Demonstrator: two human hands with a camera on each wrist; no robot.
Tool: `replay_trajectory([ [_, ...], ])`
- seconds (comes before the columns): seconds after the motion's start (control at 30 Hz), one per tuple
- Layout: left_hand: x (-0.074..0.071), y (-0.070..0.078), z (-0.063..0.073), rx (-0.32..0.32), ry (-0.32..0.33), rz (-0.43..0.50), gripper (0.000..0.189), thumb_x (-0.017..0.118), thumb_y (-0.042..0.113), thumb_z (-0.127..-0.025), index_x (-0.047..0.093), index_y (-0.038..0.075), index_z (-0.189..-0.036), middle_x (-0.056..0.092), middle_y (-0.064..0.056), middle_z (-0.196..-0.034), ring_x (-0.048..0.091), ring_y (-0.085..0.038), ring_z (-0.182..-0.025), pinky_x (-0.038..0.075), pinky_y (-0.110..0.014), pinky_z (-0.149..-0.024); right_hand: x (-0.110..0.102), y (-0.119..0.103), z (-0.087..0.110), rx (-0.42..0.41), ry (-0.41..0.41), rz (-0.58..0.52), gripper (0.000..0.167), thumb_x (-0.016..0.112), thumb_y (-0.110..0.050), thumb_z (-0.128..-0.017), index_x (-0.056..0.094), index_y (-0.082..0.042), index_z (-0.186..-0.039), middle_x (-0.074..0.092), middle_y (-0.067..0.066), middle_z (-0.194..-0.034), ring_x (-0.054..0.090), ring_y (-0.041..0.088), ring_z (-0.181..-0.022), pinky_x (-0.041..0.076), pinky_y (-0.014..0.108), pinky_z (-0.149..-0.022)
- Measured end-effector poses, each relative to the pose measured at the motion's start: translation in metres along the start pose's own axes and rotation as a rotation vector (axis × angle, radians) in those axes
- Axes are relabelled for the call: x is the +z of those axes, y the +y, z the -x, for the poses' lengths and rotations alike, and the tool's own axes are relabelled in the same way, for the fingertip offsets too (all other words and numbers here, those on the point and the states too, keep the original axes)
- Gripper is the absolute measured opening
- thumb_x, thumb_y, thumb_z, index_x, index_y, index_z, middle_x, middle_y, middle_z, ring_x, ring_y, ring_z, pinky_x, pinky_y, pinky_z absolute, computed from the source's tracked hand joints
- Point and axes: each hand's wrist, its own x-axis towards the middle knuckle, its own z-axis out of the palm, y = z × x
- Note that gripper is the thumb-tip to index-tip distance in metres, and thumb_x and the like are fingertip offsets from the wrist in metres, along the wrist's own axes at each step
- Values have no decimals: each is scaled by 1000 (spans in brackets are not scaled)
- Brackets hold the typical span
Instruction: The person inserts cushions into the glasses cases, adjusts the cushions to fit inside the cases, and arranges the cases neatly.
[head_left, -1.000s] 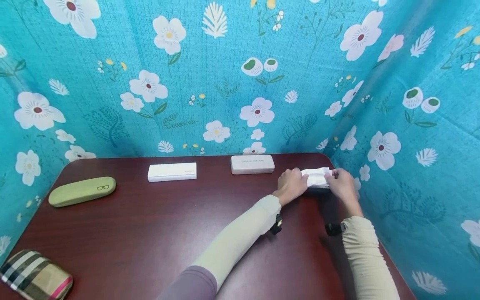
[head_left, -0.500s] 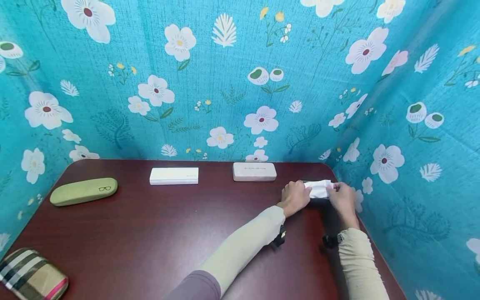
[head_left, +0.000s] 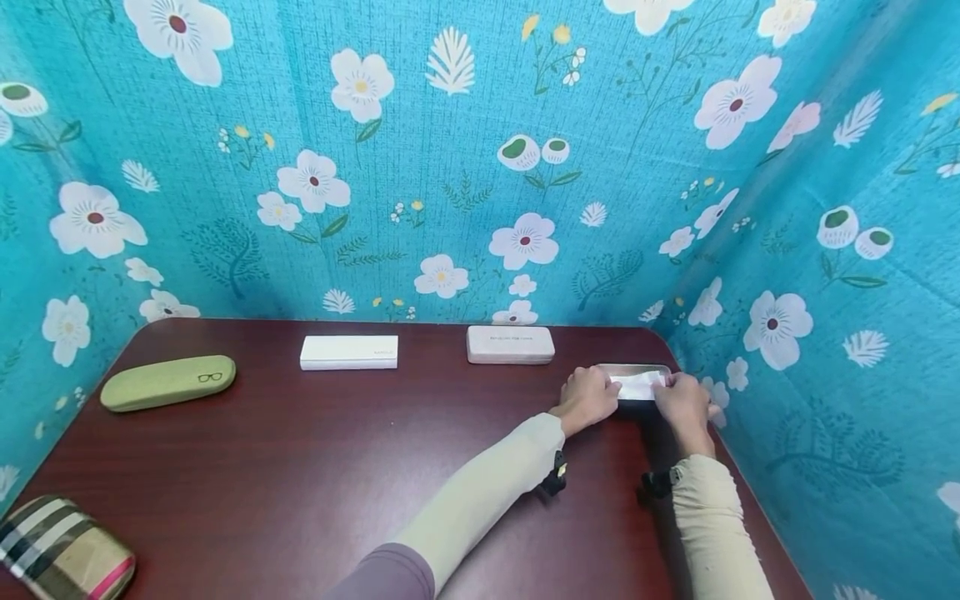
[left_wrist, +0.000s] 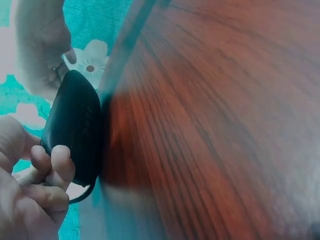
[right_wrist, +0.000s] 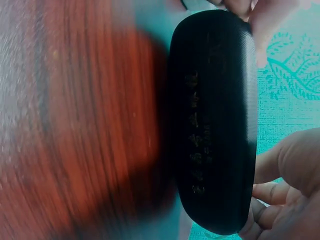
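A black glasses case [head_left: 637, 406] stands open at the table's right back corner, its pale-lined lid [head_left: 633, 368] raised behind. A white cloth [head_left: 637, 387] lies over the case opening, between my hands. My left hand [head_left: 589, 395] pinches the cloth's left end, curled fingers right at the case's end. At the other end my right hand [head_left: 681, 403] pinches the cloth's right corner with the thumb on top. In the right wrist view, the black case front [right_wrist: 215, 125] carries faint lettering, and the right hand's fingers [right_wrist: 270, 192] bend around its end. The case's inside is mostly hidden.
Along the dark red table [head_left: 360, 467] lie a pale pink case [head_left: 510, 345], a white case [head_left: 348, 352], a green glasses case [head_left: 168, 383] and a plaid pouch [head_left: 67, 546]. A blue floral curtain [head_left: 420, 167] borders the back and sides.
The white cloth has sunk from above the case down into its opening, and the lid's lining now shows behind it. Both hands lower slightly with it. The head view has tilted up.
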Motion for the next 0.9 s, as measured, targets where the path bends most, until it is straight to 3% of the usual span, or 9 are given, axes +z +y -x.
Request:
replay_trajectory([
  [0.17, -3, -2, 0, 45, 54, -100, 28, 59, 35, -101, 60, 22, -77, 58, 8, -67, 59, -11, -69, 47, -32, -66, -3, 2, -5, -29, -36, 61, 27, 64, -14, -94, 56, 1, -73, 53, 17, -66, 48, 44, -85, 20, 65, -84],
  [0.33, -7, 1, 0, 118, 132, -198, 20, 59, 34, -99, 52, 20, -86, 58, 6, -69, 61, -14, -63, 43, -31, -57, -13, -1, -11, -45, -108, 152, 36, 64, -16, -94, 48, -7, -62, 44, 9, -59, 47, 37, -76, 21, 65, -81],
  [0.47, -7, 1, 1, 191, 242, -271, 16, 59, 30, -96, 51, 18, -89, 58, 5, -72, 62, -14, -64, 44, -29, -53, -17, -4, -14, -40, -141, 187, 42, 63, -20, -96, 46, -10, -58, 42, 7, -55, 48, 33, -70, 24, 67, -84],
  [0.6, -4, 0, 1, 260, 358, -343, 16, 62, 29, -94, 55, 16, -96, 59, 2, -84, 64, -15, -77, 51, -29, -62, -17, -6, -11, -32, -111, 188, 47, 62, -27, -99, 49, -6, -59, 46, 11, -55, 49, 35, -73, 27, 66, -85],
  [0.67, -2, -1, 1, 284, 379, -376, 22, 62, 32, -94, 57, 13, -105, 62, 1, -94, 63, -14, -86, 54, -28, -72, -17, -5, -8, -39, -56, 154, 44, 63, -31, -99, 61, 1, -69, 56, 19, -64, 52, 40, -81, 31, 65, -86],
  [0.77, 0, -1, 1, 310, 347, -415, 44, 58, 40, -97, 55, 9, -129, 62, -3, -121, 61, -14, -109, 52, -27, -94, -19, -2, -8, -97, 5, 102, 47, 67, -38, -97, 70, 7, -108, 67, 30, -99, 51, 47, -103, 34, 66, -93],
  [0.83, 1, -1, 0, 311, 286, -437, 62, 53, 47, -99, 45, 7, -145, 54, -6, -143, 55, -17, -128, 44, -28, -110, -22, 1, -11, -158, -5, 78, 68, 69, -45, -95, 57, 9, -134, 60, 35, -125, 45, 51, -118, 33, 68, -98],
  [0.9, 2, -3, -1, 310, 203, -451, 76, 47, 55, -100, 33, 5, -156, 39, -8, -160, 42, -20, -145, 32, -30, -121, -24, 4, -15, -235, -66, 85, 87, 70, -51, -93, 41, 9, -148, 47, 37, -142, 35, 55, -129, 28, 73, -103],
])
